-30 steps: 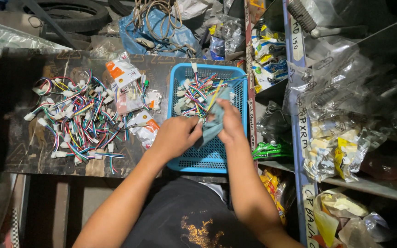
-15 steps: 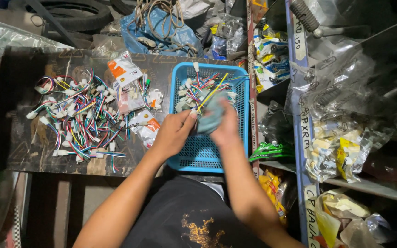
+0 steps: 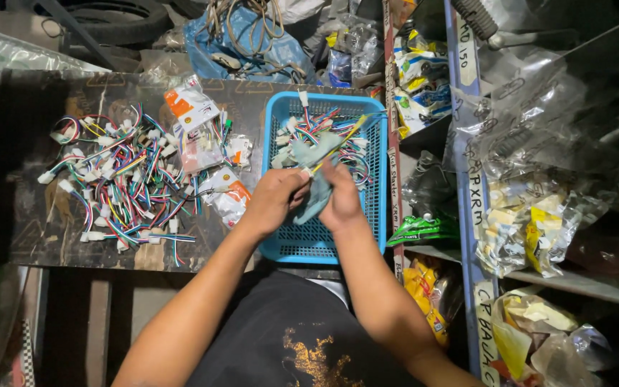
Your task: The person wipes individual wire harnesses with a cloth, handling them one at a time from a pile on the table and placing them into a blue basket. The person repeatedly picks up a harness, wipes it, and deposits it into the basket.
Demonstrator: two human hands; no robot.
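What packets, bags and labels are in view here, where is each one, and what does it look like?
Orange-and-white packets: flat pouches on the table, left of the blue basket.
Clear bag: limp, held by both hands over the basket.
Green packet: flat, on the shelf right of the basket.
Shelf-edge labels: pale handwritten strips.
Yellow-and-clear bags: piled on the right shelf.

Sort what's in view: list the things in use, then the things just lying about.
In use: left hand, right hand, pale blue-green plastic bag, blue plastic basket, colourful wire harnesses inside.
Lying about: loose wire pile, orange-and-white packets, shelf bags.

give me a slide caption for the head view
Both hands hold a pale plastic bag over a blue basket of wire connectors.
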